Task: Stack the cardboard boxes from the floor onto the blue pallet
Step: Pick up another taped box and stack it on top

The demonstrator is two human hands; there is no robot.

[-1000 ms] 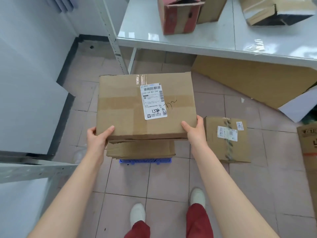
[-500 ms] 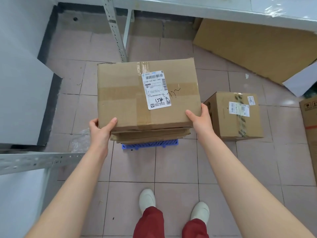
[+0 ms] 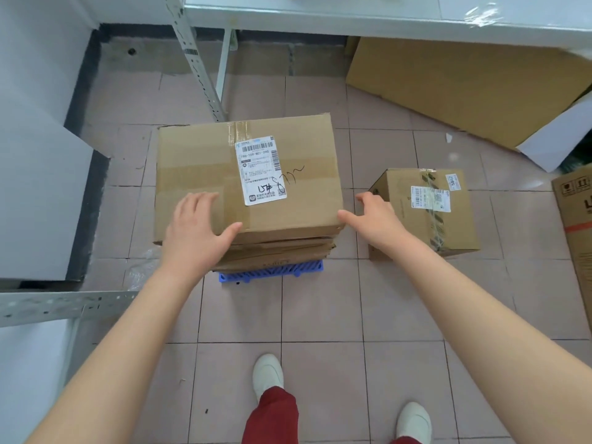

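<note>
A large brown cardboard box (image 3: 198, 165) with a white shipping label lies on top of a lower cardboard box (image 3: 282, 251), which rests on the blue pallet (image 3: 272, 273). Only the pallet's near edge shows. My left hand (image 3: 195, 230) lies flat, fingers spread, on the top box's near left part. My right hand (image 3: 374, 216) hovers open at the box's near right corner; I cannot tell whether the thumb touches it. A smaller taped cardboard box (image 3: 403, 216) with labels stands on the tiled floor to the right of the stack.
A white table edge (image 3: 352, 17) and a slotted metal leg (image 3: 198, 65) stand behind the stack. Flat cardboard (image 3: 448, 84) leans under the table. A printed carton (image 3: 576, 225) is at the right edge. White shelving (image 3: 38, 200) and a metal rail (image 3: 64, 304) flank the left. My feet (image 3: 267, 376) stand behind the pallet.
The large box went down from my grip onto the stack on the pallet. Both hands released its sides; the left moved onto its top, the right came off beside it.
</note>
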